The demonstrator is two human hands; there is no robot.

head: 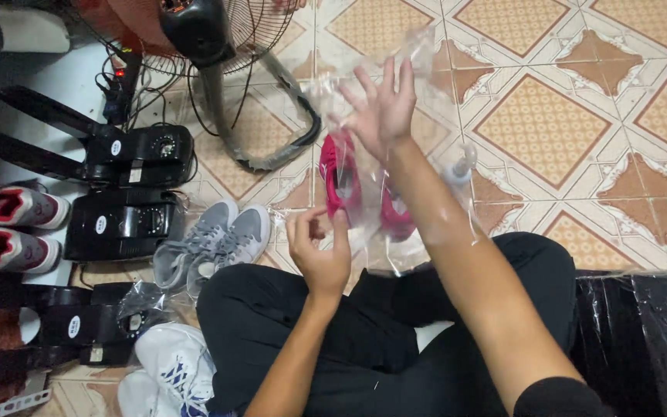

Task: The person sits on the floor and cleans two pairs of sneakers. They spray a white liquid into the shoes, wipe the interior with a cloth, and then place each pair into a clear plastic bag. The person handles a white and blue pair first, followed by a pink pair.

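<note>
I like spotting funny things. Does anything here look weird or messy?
Yes. The pink shoes sit inside a crumpled clear plastic bag, and the right hand is pushed inside the bag too. The left hand pinches its edge. Other shoes, like the grey sneakers, lie scattered on the tiled floor.

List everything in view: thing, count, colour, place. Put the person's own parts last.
clear plastic bag: one, transparent, centre, around the right forearm and the pink shoes
pink shoes: two, pink, inside the bag, centre
grey sneakers: two, grey, on the floor left of centre
white sneakers: two, white with blue marks, bottom left
red-lined shoes: two, grey and red, far left
black machines: several, black, left side
fan: one, black grille, top
tiled floor: one, tan and cream, right
black trousers: one, black, crossed legs at bottom
left hand: one, pinching the bag's edge
right hand: one, fingers spread, inside the bag
</note>
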